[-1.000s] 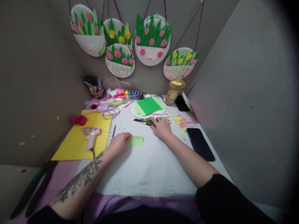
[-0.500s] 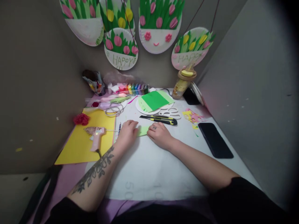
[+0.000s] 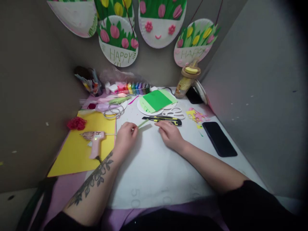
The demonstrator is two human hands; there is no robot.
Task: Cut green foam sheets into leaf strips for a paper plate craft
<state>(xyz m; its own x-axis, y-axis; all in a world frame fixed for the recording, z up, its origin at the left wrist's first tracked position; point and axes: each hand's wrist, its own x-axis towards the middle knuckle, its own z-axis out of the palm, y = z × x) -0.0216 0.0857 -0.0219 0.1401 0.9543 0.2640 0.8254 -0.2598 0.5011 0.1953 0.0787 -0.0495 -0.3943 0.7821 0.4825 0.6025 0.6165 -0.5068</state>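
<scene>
Paper slip [image 3: 143, 123], light green, pinched in my left hand [image 3: 126, 136]; my right hand [image 3: 170, 134], relaxed, looks empty; light pressure should keep the slip uncreased.

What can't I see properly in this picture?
All in the head view:
- Light green paper: the left hand hides one end, and it's seen almost edge-on.
- Black-and-yellow cutter: the right hand covers part.
- Smiling plate: the picture's top edge cuts it off.
- Dark flat thing: partly behind the cup.
</scene>
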